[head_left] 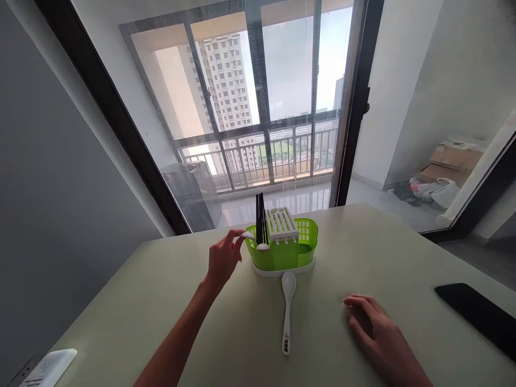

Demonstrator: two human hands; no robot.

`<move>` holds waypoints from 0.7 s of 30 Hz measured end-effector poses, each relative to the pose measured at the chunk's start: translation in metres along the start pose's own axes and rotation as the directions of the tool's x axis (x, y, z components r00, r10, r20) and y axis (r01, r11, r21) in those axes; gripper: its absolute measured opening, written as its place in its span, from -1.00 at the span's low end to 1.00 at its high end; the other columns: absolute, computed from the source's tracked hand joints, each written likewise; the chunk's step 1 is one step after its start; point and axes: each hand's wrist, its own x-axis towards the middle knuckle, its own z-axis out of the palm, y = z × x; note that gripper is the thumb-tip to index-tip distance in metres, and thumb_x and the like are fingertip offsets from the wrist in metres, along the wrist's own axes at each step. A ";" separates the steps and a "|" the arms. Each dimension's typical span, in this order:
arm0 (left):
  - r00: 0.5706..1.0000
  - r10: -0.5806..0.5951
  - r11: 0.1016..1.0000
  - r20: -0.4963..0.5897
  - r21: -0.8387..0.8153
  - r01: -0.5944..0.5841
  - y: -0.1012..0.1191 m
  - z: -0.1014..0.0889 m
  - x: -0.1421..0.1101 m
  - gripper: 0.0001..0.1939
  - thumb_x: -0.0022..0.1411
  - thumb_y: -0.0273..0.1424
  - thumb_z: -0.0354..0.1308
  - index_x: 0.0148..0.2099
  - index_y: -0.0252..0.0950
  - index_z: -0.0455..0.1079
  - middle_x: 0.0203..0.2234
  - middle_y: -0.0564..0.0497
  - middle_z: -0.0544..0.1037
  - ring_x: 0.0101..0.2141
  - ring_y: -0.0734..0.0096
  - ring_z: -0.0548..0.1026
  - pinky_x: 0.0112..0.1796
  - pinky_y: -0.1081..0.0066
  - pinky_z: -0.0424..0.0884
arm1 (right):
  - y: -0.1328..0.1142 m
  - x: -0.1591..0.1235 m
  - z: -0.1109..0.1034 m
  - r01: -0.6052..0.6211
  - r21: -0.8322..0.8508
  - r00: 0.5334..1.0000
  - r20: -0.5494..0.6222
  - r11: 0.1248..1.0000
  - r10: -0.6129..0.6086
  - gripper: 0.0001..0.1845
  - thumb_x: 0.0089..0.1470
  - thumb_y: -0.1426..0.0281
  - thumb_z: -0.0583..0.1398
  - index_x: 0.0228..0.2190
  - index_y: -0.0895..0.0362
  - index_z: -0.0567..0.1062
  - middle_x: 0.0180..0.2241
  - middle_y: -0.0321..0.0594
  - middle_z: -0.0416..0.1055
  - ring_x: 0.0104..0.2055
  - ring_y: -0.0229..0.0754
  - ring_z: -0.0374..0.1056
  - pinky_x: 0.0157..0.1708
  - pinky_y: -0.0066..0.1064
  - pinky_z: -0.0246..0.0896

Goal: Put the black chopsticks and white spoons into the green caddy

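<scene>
Pinching one white spoon point(247, 235) by its smooth, rounded end, the left hand point(224, 256) has thumb and fingertips closed together at the left rim of a single green caddy point(284, 257). The right hand point(374, 325) lies loosely curled, half open and empty, on the pale, smooth counter point(169, 312).

Two more spoons make three: a second spoon point(263, 246) shows its glossy bowl inside the caddy's left compartment, and a third spoon point(287, 312) lies lengthwise on the counter before it, dark marks on its handle. Slim black chopsticks point(261, 220), too bunched to count, stand beside one white slotted rack point(282, 221). The caddy's plastic walls have square holes; its single white base point(282, 270) is oval.
</scene>
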 end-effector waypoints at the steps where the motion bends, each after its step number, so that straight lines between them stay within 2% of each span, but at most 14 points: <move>1: 1.000 0.000 1.000 0.007 -0.004 0.000 0.000 0.000 -0.001 -0.65 0.46 -0.08 -0.02 -0.04 -0.16 0.49 -0.74 0.24 0.43 -0.64 0.47 0.49 -0.44 0.51 0.29 | 0.001 0.000 0.000 -0.003 -0.003 1.000 0.008 1.000 0.003 -0.72 0.17 0.24 0.09 -0.18 0.02 0.53 -0.07 -0.13 0.50 -0.07 -0.05 0.50 -0.08 -0.23 0.45; 12: 0.997 0.004 0.996 0.074 -0.087 0.002 -0.011 0.005 -0.010 -0.66 0.47 -0.09 -0.03 -0.03 -0.16 0.47 -0.71 0.24 0.45 -0.65 0.51 0.49 -0.49 0.55 0.30 | 0.002 0.000 0.000 -0.015 -0.019 0.999 0.036 1.000 0.015 -0.71 0.19 0.22 0.08 -0.18 0.02 0.53 -0.04 -0.13 0.48 -0.06 -0.06 0.50 -0.07 -0.24 0.44; 18: 0.991 0.110 0.992 0.078 -0.070 -0.105 -0.015 0.008 -0.014 -0.64 0.47 -0.09 -0.04 0.02 -0.13 0.49 -0.71 0.22 0.44 -0.68 0.52 0.44 -0.51 0.54 0.31 | 0.005 -0.001 0.001 -0.035 -0.038 0.997 0.063 0.999 0.037 -0.71 0.21 0.21 0.06 -0.15 0.02 0.50 0.00 -0.13 0.45 -0.03 -0.07 0.47 -0.05 -0.26 0.41; 21: 0.991 0.119 0.988 0.068 -0.107 -0.112 -0.016 0.006 -0.018 -0.68 0.46 -0.12 0.00 0.08 -0.10 0.45 -0.54 0.16 0.58 -0.66 0.56 0.44 -0.52 0.54 0.35 | 0.006 -0.002 0.002 -0.033 -0.044 0.997 0.070 0.998 0.036 -0.71 0.22 0.22 0.05 -0.13 0.01 0.49 0.01 -0.14 0.44 -0.01 -0.08 0.46 -0.01 -0.25 0.39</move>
